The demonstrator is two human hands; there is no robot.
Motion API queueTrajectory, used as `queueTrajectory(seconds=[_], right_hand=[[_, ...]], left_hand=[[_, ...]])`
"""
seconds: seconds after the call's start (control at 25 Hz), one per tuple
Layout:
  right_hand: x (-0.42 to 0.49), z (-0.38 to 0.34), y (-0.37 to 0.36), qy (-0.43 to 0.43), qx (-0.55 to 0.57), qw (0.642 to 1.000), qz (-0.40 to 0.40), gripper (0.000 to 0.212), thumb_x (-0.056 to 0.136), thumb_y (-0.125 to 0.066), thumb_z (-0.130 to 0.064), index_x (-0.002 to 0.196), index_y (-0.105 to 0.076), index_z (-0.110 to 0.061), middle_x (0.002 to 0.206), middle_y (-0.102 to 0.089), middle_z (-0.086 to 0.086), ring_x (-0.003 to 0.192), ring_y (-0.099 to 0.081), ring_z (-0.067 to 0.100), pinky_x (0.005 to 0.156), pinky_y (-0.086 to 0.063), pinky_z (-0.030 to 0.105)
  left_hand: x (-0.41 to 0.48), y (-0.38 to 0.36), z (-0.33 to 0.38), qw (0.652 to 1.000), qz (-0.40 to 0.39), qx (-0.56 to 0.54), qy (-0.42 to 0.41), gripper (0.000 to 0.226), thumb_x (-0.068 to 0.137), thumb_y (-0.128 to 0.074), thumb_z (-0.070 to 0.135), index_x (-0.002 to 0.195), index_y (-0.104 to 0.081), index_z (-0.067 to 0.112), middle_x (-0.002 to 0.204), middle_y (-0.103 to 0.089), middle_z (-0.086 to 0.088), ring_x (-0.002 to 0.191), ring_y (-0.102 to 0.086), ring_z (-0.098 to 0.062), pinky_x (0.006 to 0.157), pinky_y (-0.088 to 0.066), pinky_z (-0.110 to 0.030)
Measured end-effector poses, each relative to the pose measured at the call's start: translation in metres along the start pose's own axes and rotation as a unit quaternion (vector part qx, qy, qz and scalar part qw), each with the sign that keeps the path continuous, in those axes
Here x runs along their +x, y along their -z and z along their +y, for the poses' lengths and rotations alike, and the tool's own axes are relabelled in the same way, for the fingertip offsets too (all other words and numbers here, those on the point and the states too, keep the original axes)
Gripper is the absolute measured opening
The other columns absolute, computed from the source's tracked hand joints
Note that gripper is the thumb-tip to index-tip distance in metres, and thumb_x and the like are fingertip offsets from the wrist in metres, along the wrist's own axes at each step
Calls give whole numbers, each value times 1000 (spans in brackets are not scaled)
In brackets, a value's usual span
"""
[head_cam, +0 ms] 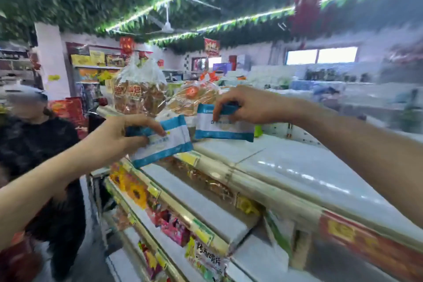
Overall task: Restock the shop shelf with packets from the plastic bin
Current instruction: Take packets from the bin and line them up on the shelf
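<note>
My left hand point(124, 134) grips a white packet with blue edges point(168, 144) by its upper left corner, held tilted in the air over the front edge of the top shelf point(286, 167). My right hand point(247, 104) pinches the top edge of a second white and blue packet point(225, 127), which stands upright with its lower edge on the top shelf. The two packets are side by side and a little apart. The plastic bin is out of view.
Bagged bread loaves point(139, 94) stand at the far end of the top shelf behind the packets. Lower shelves point(194, 201) with price tags and snack packets step down toward me. A person in dark clothes point(41, 155) stands in the aisle on the left.
</note>
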State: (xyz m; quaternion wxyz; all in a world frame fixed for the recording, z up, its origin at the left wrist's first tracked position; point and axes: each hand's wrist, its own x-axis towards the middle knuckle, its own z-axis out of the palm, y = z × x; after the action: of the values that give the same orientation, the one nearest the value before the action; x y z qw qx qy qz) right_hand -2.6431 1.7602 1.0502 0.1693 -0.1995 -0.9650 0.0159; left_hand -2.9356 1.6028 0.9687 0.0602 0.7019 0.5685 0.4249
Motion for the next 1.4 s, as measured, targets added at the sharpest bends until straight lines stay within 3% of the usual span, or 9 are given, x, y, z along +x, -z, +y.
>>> queueTrajectory(seconds=[0.12,0.24,0.36,0.44,0.56,0.76,0.92,1.12,1.4], right_hand=[[-63,82,32,-128,-26,991,27,37,85,-67,4,105,-78,-25,105,-65,-14,89,-55,-8,74,-36,0],[-123,149,41,-237,-43,970,23,37,88,-62,6,106,-77,-22,103,-62,-16,87,-55,-12,74,-38,1],[-162,207,33,-304,-71,950,16,36,92,-59,5,107,-76,-23,110,-66,-11,98,-62,5,96,-48,25],[-171,237,27,-324,-93,941,16,37,94,-56,3,106,-75,-27,119,-66,-7,105,-64,15,96,-50,33],[-167,262,16,-326,-102,940,5,42,91,-51,7,102,-75,-25,121,-65,-2,104,-61,20,88,-44,29],[-151,282,5,-292,-195,934,-67,44,92,-52,2,114,-67,-34,118,-55,-1,105,-52,22,98,-46,42],[-158,291,2,-242,-289,924,-67,43,95,-58,-7,121,-62,-42,124,-46,0,114,-47,26,101,-43,47],[-173,296,3,-226,-318,919,-53,41,100,-61,-20,131,-59,-49,153,-36,0,137,-37,28,110,-38,50],[-226,272,53,-240,-296,925,13,48,96,-62,-15,135,-59,-43,142,-50,-6,133,-44,17,114,-36,51]], left_hand=[[57,-55,14,998,-37,-40,-34,40,95,-63,-4,102,-79,33,102,-75,5,76,-69,-15,63,-55,-31],[93,-95,25,996,-51,-29,-62,44,92,-68,-1,100,-79,41,102,-75,8,81,-68,-19,66,-53,-30],[117,-120,40,995,-69,-22,-71,43,94,-68,4,104,-77,45,105,-73,12,84,-68,-15,71,-54,-34],[128,-129,48,993,-83,24,-85,44,95,-67,8,106,-74,51,107,-71,14,81,-66,-10,68,-52,-31],[139,-134,54,987,-90,82,-105,43,96,-66,12,106,-71,54,106,-67,16,73,-63,-5,61,-50,-26],[157,-147,59,983,-92,111,-115,39,97,-65,10,102,-73,48,105,-65,15,75,-61,4,56,-48,-16],[176,-165,61,982,-115,88,-123,38,98,-63,13,105,-72,50,109,-61,21,85,-63,-6,65,-52,-22],[218,-216,70,973,-173,51,-141,36,101,-59,16,104,-70,50,119,-60,22,97,-64,-8,73,-61,-28],[293,-312,97,940,-264,-3,-216,41,96,-65,4,106,-73,42,126,-64,14,114,-63,-12,93,-60,-30]])
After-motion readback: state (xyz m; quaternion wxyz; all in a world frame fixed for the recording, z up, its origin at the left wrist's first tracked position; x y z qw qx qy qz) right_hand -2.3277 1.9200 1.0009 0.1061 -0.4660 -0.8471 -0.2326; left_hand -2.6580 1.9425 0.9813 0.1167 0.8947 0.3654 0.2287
